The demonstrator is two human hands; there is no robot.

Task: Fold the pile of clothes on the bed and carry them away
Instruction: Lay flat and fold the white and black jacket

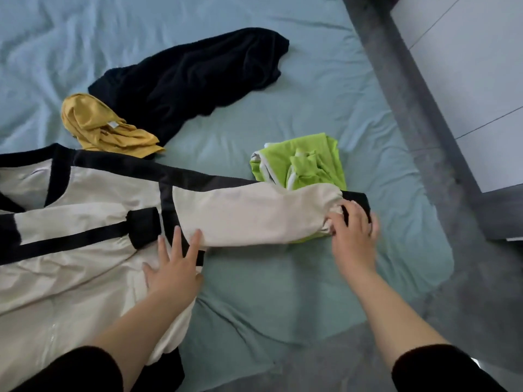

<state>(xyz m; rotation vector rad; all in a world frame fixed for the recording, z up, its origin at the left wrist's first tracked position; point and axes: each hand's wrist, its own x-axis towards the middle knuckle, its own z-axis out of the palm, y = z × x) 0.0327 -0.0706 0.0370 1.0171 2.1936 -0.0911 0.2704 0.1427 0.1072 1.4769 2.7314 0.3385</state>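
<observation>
Bed with a wrinkly pale blue-green sheet point(311, 108), grey carpet point(467, 292) off to the right. The cream zip jacket with black trim point(93, 210) lies spread at the near left. Its sleeve stretches over a folded lime-green top point(311, 154). Left hand point(172, 267) presses flat by the armpit, right hand point(353, 233) grips the black cuff point(358, 199). A crumpled black garment point(198, 77) and a mustard-yellow one point(96, 123) sit behind.

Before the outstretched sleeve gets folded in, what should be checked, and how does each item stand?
1. Left hand flat on the cream, black-trimmed jacket, anchoring it: ok.
2. Right hand grips the sleeve at its black cuff: ok.
3. Sleeve clear of the folded lime-green garment: not ok, it lies across it.
4. Jacket body smooth: not ok, creased.
5. Front zip closed: cannot tell.
</observation>
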